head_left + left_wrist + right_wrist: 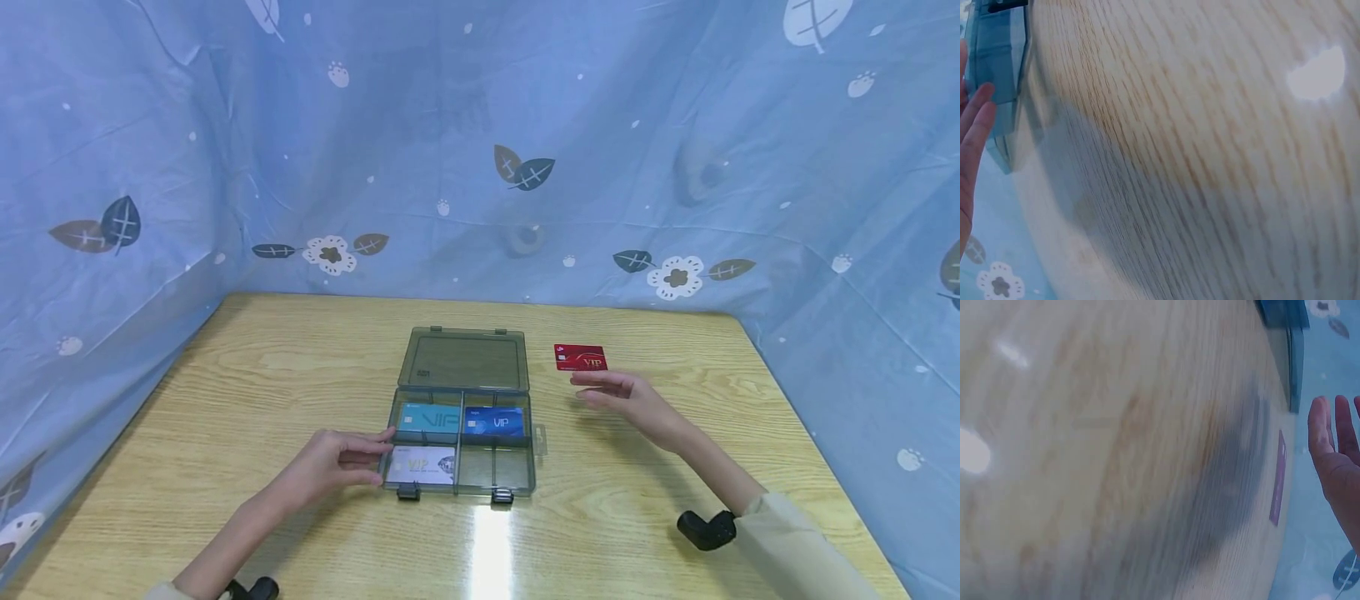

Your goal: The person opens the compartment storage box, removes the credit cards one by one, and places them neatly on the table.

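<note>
A grey see-through plastic box [459, 446] lies on the table, its lid [465, 360] folded back. Three cards sit in its compartments: a teal card [429, 418] at back left, a blue card [494, 422] at back right and a white card [422, 465] at front left. The front right compartment holds nothing. My left hand [333, 462] is at the box's left side, its fingers straight and touching or nearly touching the wall. My right hand [633, 404] hovers with loose fingers just in front of a red card [581, 357], holding nothing.
The wooden table [300, 350] reaches back to a blue patterned cloth [420, 150], which also hangs along both sides. Two black latches [408, 492] stick out from the box's front edge. A clear hang tab [541, 440] juts from its right side.
</note>
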Demonstrator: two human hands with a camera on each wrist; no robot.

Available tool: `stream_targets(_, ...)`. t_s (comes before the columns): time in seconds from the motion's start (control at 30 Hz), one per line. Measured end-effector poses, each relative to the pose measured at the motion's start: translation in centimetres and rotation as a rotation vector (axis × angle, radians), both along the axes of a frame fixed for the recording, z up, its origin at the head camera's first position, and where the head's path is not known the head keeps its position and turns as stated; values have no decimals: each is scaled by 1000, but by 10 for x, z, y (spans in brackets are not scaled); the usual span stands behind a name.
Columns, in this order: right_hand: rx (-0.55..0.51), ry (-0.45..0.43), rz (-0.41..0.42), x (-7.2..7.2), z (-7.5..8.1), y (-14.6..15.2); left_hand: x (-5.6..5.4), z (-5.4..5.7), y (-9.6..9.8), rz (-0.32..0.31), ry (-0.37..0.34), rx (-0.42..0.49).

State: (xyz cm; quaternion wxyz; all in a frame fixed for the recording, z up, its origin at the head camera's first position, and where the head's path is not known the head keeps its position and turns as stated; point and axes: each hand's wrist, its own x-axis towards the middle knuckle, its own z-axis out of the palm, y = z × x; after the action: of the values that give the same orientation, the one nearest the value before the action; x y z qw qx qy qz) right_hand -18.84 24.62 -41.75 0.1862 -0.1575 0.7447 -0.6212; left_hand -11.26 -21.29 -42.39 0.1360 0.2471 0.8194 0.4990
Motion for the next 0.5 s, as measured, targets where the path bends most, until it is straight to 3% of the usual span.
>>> stream_targets(0.5, -101, -85, 129, 32, 1, -24, 0, 0, -1, -2, 30, -7)
